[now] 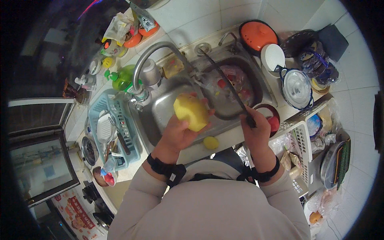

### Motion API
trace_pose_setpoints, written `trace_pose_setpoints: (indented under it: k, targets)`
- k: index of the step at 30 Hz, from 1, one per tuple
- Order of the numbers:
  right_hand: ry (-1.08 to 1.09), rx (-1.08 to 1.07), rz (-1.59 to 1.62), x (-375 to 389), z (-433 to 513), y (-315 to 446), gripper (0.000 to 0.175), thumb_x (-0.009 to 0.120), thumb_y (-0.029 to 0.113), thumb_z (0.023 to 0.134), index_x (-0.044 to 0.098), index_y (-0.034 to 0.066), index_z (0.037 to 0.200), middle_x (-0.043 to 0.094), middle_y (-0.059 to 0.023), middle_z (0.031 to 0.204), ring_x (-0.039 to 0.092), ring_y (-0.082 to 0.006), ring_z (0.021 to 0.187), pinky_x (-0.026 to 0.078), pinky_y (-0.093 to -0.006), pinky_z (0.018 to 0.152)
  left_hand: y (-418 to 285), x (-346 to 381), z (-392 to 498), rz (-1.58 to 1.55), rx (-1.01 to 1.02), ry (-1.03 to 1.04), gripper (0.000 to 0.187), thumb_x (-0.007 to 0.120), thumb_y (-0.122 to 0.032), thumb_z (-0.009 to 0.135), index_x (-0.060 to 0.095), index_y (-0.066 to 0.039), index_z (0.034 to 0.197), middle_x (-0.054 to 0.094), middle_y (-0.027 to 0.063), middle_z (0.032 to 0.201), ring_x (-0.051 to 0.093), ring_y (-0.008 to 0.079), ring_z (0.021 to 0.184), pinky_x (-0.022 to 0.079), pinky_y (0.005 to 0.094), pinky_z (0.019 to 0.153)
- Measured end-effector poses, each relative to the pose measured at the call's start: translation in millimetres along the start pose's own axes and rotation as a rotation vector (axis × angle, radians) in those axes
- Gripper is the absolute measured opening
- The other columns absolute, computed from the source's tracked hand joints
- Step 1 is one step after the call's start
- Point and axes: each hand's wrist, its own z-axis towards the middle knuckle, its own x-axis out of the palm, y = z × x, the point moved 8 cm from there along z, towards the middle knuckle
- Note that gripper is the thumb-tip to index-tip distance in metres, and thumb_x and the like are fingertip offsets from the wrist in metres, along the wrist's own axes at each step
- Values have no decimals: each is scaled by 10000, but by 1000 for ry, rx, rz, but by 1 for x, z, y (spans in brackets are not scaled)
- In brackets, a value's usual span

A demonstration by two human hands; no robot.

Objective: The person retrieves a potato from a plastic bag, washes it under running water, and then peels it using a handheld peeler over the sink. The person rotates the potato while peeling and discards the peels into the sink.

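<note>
My left hand cups a large peeled yellow potato above the left basin of a steel double sink. Pale flat cut faces show on its left side. In my right hand is the black handle of a long knife. The blade appears almost edge-on, pointing up and left across the right basin, apart from the potato. A round yellow slice, seemingly potato, lies on the sink's front edge between my hands. Crumpled clear plastic with red pieces sits in the right basin.
A curved metal faucet arches over the left basin. To the left stand a blue dish rack and a green soap bottle. An orange-lidded pot, a glass-lidded dish and a bowl holding something red are on the right.
</note>
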Motion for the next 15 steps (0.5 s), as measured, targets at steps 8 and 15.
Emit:
trace_pose_setpoints:
  k: [8, 15]
  targets:
    - [-7, -493, -265, -11, -22, 66, 447, 659, 46, 638, 669, 99, 1082, 579, -42, 718, 565, -204, 594, 430, -325, 530, 14, -57, -20, 43, -33, -244, 608, 556, -287, 907, 291, -118, 1428, 398, 105, 1404, 407, 331, 1293, 397, 492, 1031]
    - [21, -683, -213, 2, -35, 92, 441, 614, 94, 690, 664, 77, 1128, 534, 7, 727, 510, -147, 592, 391, -301, 519, 10, -43, -53, -135, 1, -222, 655, 596, -227, 860, 289, -100, 1425, 407, 113, 1397, 428, 316, 1270, 402, 476, 1022]
